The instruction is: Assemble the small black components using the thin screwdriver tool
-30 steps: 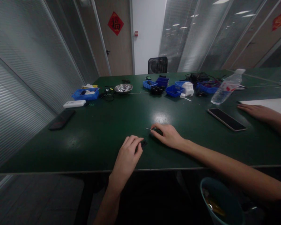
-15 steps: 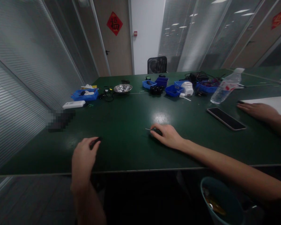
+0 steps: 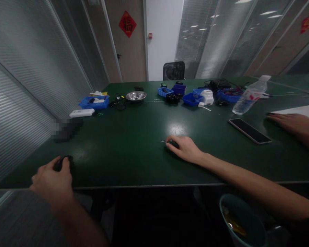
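Observation:
At the left front of the green table (image 3: 134, 147), my left hand (image 3: 54, 180) is closed around a small black object (image 3: 62, 164). The object's exact kind does not show. My right hand (image 3: 185, 148) rests on the table near the middle. Its fingers are wrapped round a small tool with a dark rounded handle (image 3: 173, 143) and a thin metal shaft (image 3: 163, 141) that points left. The fingers hide part of this handle. Bare table lies between my two hands.
A phone (image 3: 249, 130) and a tilted-looking water bottle (image 3: 249, 97) are to the right, beside another person's hand (image 3: 289, 121). Blue trays (image 3: 193, 99), a metal bowl (image 3: 136, 97) and a white bar (image 3: 81, 113) are farther back. A bin (image 3: 243, 219) stands below the front edge.
My left hand has moved left and slightly toward the front edge with the black object. My right hand keeps its place with the tool. The other person's hand has shifted slightly right.

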Demonstrator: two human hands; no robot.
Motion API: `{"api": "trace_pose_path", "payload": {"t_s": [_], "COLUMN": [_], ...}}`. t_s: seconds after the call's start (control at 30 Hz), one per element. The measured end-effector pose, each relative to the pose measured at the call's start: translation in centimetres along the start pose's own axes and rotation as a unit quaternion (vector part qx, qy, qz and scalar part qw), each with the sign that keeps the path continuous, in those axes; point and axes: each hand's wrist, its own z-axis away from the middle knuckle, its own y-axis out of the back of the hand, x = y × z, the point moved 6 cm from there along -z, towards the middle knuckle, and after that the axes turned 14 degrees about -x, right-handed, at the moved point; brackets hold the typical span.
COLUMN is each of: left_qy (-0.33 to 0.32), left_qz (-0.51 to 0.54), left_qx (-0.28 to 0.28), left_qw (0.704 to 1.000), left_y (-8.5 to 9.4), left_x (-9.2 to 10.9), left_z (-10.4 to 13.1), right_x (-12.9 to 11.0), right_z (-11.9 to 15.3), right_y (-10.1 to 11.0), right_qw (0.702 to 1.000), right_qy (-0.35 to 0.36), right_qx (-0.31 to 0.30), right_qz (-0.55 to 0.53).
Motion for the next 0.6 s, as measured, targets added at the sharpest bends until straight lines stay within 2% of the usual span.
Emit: {"api": "trace_pose_path", "payload": {"t_s": [0.17, 0.23, 0.43, 0.6], "left_qy": [-0.052, -0.059, -0.021, -0.040], "left_qz": [0.109, 0.137, 0.212, 0.175], "left_qx": [0.132, 0.153, 0.133, 0.112], "left_qw": [0.984, 0.977, 0.968, 0.977], "left_y": [1.6, 1.9, 1.3, 0.6], "left_x": [0.5, 0.5, -0.4, -1.1], "left_z": [1.6, 2.0, 1.6, 0.7], "right_x": [0.0, 0.0, 0.0, 0.1], "right_z": [0.0, 0.0, 0.0, 0.0], "right_y": [0.0, 0.1, 0.2, 0.0], "right_qw": [1.000, 1.000, 1.000, 1.000], "right_qy": [0.002, 0.002, 0.002, 0.001], "right_qx": [0.001, 0.001, 0.005, 0.002], "right_qz": [0.001, 0.003, 0.002, 0.003]}}
